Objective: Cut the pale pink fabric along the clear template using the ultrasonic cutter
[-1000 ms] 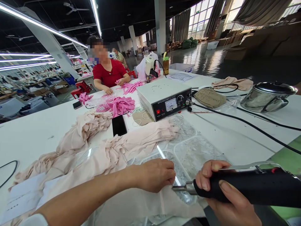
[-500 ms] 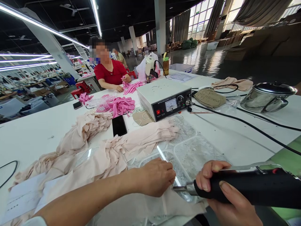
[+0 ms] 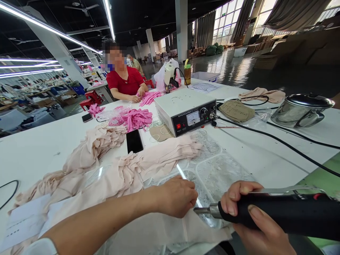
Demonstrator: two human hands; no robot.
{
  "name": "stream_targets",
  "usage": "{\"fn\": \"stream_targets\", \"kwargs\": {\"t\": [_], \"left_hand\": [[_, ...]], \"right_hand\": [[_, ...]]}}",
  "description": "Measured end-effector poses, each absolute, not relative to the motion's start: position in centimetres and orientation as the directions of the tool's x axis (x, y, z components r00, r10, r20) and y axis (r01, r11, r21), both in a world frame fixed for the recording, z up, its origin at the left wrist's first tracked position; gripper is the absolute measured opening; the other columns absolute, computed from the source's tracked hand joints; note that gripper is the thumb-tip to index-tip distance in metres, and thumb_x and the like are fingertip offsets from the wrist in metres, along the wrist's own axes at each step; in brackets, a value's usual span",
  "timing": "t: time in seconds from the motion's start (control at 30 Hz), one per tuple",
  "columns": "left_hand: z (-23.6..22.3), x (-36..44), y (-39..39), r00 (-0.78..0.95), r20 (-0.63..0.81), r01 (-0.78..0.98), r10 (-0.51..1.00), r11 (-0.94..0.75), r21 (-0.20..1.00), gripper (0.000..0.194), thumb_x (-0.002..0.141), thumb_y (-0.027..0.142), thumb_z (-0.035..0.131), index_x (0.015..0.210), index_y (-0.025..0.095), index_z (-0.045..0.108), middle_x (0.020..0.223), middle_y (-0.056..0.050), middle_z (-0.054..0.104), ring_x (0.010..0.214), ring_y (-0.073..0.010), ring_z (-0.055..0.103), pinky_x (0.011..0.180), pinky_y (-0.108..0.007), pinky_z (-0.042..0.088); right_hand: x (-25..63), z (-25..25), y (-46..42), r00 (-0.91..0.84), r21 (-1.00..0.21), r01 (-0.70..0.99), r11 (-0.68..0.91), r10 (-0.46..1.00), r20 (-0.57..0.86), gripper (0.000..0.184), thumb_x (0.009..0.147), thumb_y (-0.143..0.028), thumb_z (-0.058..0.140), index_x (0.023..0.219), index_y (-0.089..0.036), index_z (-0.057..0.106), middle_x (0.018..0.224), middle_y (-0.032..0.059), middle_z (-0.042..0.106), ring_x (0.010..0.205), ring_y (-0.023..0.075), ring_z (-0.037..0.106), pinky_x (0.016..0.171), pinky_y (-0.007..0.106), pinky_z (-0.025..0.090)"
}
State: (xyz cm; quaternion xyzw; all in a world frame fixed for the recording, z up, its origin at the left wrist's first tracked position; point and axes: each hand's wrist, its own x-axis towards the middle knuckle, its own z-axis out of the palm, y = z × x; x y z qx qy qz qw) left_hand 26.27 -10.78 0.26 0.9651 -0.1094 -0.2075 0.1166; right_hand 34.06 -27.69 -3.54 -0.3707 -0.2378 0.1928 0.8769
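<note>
My right hand (image 3: 255, 223) is wrapped round the black handle of a hand-held welding tool (image 3: 287, 214), whose metal tip (image 3: 203, 210) points left. My left hand (image 3: 176, 196) is curled, fingers pressed down on a pale pink fabric piece (image 3: 170, 230) right at that tip. What the fingertips pinch is hidden. The fabric lies on a clear scratched plastic sheet (image 3: 220, 173). Piles of the same pale pink fabric (image 3: 127, 170) spread to the left.
A white control box (image 3: 186, 109) with a dial stands mid-table, its black cable (image 3: 278, 140) running right. A black phone (image 3: 134, 141), pink strips (image 3: 136, 118), a steel pot (image 3: 302, 108) and tan pieces (image 3: 236, 110) lie around. A person in red (image 3: 124, 83) works opposite.
My hands and the tool have barely shifted, a little left. The person in red has drawn both hands together over the pink strips.
</note>
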Motion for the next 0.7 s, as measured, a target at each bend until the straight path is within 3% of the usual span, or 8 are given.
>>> {"fn": "stream_targets", "kwargs": {"t": [0.7], "left_hand": [[0.38,26.29,-10.67,0.882,-0.375,-0.181,-0.285,-0.940,0.289,0.009,0.085,0.011,0.059,0.079,0.017,0.062,0.084,-0.001,0.062,0.081,-0.0165,0.062,0.087,-0.031,0.045]], "right_hand": [[33.80,-3.76,-27.77,0.767,-0.790,-0.130,0.600,0.566,0.303,0.006,0.085,-0.030,0.061,0.084,-0.026,0.057,0.073,-0.0013,0.054,0.053,0.0121,0.053,0.051,0.030,0.050]]}}
